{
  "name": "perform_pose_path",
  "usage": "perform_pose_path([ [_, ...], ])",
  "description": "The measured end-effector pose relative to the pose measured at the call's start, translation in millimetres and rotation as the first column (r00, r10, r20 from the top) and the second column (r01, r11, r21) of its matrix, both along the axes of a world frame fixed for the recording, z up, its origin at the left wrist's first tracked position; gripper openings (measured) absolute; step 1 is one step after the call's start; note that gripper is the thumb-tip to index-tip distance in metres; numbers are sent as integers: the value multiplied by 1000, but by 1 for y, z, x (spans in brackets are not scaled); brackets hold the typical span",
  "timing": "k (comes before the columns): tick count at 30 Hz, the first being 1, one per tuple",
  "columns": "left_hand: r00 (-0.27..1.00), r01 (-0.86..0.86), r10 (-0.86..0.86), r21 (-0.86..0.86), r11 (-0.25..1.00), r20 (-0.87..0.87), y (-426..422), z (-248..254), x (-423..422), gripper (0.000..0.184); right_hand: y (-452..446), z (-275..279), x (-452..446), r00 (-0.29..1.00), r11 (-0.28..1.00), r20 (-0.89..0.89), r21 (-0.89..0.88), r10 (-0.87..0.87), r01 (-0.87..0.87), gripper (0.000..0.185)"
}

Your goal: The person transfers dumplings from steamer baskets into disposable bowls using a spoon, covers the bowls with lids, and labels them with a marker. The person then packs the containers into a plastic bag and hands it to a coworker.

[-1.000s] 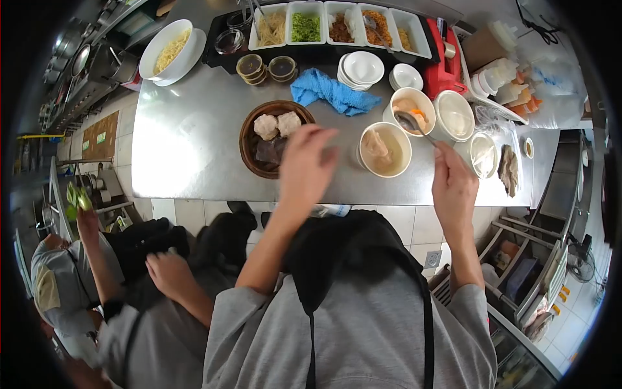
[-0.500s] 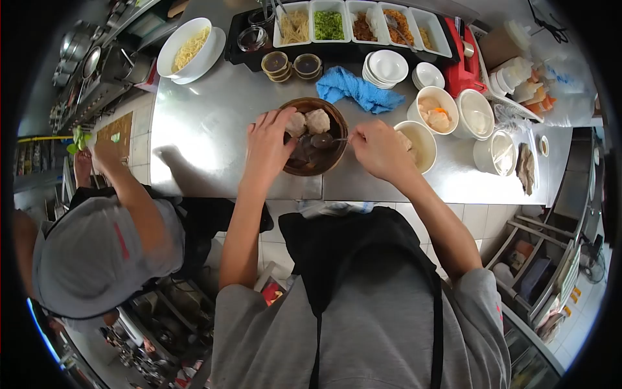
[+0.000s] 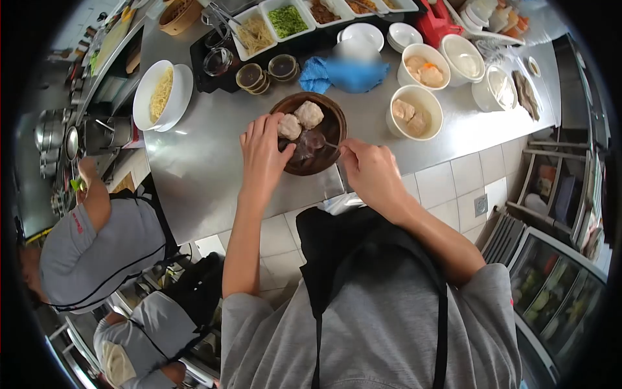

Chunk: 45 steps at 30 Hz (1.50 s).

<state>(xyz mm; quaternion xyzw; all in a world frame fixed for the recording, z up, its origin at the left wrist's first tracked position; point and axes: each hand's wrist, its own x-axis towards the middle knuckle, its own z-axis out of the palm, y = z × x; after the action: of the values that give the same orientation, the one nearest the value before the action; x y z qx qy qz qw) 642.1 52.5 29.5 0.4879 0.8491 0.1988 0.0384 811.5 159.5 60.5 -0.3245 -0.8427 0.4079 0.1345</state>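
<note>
A round brown steamer basket (image 3: 341, 126) stands on the metal counter in front of me. Two pale meatballs (image 3: 309, 115) sit in its far part, and dark, glossy pieces (image 3: 302, 153) lie nearer me. My left hand (image 3: 262, 154) grips the basket's left side, fingers and thumb over the rim beside the left meatball. In my right hand (image 3: 372, 166), at the right rim, is the thin handle of a spoon (image 3: 316, 139). Its bowl end dips among the dark pieces and partly blends with them.
To the right are tubs of dumplings (image 3: 414, 120) and a blue cloth (image 3: 315, 76). Sauce cups (image 3: 253, 78) and topping trays (image 3: 285, 19) line the back. A noodle bowl (image 3: 155, 97) stands left. Two co-workers in grey shirts (image 3: 110, 249) are at lower left.
My view has turned, shifting the counter's contents. The spoon stays in the basket in my right hand, and my left hand keeps its place. A second co-worker shows more fully at lower left.
</note>
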Motion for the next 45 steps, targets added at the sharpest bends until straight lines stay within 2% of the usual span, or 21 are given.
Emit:
perform_pose_path([
  [3, 996, 78, -80, -31, 996, -45, 2, -3, -8, 58, -11, 27, -2, 995, 956, 47, 275, 92, -101, 6],
  [6, 986, 130, -133, -35, 991, -99, 4, -4, -17, 53, -18, 20, -12, 984, 906, 126, 391, 124, -164, 11],
  [9, 984, 144, -144, -14, 990, -109, 6, -5, -20, 49, -25, 10, -12, 978, 902, 171, 393, 118, -178, 11],
  [12, 981, 166, -164, 11, 986, -102, 6, -4, -20, 48, -26, -6, -18, 990, 957, 139, 281, 36, -74, 7],
  [14, 977, 195, -192, 31, 980, -91, 2, -3, -20, 48, -17, -16, -20, 995, 995, -15, 5, -99, 99, 12],
  [15, 976, 204, -201, 33, 978, -82, 0, -4, -20, 49, -12, -21, -19, 981, 976, -79, -142, -180, 168, 16],
  [18, 971, 230, -226, 49, 972, -74, -3, -5, -22, 49, -1, -35, -15, 969, 822, -12, -532, -247, 203, 21],
  [21, 970, 236, -230, 71, 969, -73, -2, -3, -20, 49, -9, -49, -18, 942, 821, -138, -539, -307, 189, 22],
  [24, 973, 230, -227, 74, 970, -52, 0, 6, -18, 49, -11, -44, -17, 952, 882, -150, -436, -268, 180, 23],
  [27, 970, 241, -242, 70, 968, -4, 1, 13, -16, 50, -9, -48, -11, 936, 802, -209, -587, -282, 110, 23],
  [28, 969, 246, -248, 73, 967, 17, 2, 18, -15, 51, -5, -45, -8, 931, 654, -162, -750, -327, 99, 23],
  [30, 966, 240, -246, 73, 968, 80, 5, 25, -10, 53, 3, -32, 0, 925, 265, -43, -962, -379, 64, 23],
  [33, 962, 211, -219, 69, 975, 160, 14, 29, -5, 56, 11, -21, 5, 933, 285, 18, -950, -359, 128, 22],
  [36, 968, 155, -163, 55, 986, 192, 20, 21, -4, 59, 12, -21, 8, 937, 381, 88, -897, -339, 223, 20],
  [39, 958, 84, -95, 51, 995, 272, 20, 14, -8, 63, 11, -36, -2, 922, 687, 28, -659, -385, 307, 22],
  [42, 940, 59, -80, 73, 996, 332, 16, 11, -3, 66, 3, -53, -11, 903, 896, -253, -374, -346, 239, 22],
  [43, 945, 53, -70, 62, 997, 319, 14, 9, 1, 66, 0, -54, -12, 882, 892, -296, -383, -365, 241, 22],
  [45, 947, 49, -64, 56, 997, 313, 9, 9, 6, 66, -1, -43, -6, 910, 886, -225, -396, -347, 240, 22],
])
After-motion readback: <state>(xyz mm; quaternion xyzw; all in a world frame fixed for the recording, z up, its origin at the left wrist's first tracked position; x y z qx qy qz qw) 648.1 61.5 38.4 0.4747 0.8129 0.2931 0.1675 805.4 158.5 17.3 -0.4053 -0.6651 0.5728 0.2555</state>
